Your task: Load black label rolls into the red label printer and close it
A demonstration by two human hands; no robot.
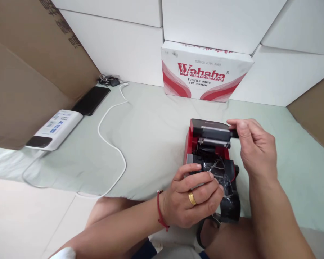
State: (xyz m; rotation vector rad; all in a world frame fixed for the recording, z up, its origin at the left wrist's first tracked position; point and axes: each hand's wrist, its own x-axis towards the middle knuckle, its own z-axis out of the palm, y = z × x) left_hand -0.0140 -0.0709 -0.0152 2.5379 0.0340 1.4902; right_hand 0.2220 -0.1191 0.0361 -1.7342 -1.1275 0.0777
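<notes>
In front of me stands a small red-and-black machine (187, 145) that looks like a label printer, its top lid (212, 124) tilted up. A glossy black film (228, 203), creased with light streaks, runs out of its front and hangs over the near edge. My left hand (196, 198), with a gold ring, is curled over the machine's front left, closed at the film; its fingertips' undersides are hidden. Thumb and fingers of my right hand (256, 147) pinch the right end of a dark roller (216, 133) under the raised lid.
A Wahaha carton (205, 73) leans against white boxes (118, 46) behind. At left lie a white power bank (61, 126), a black phone (93, 100), keys (109, 80) and a white cable (99, 126). Brown cardboard (43, 64) flanks the green cloth (151, 136).
</notes>
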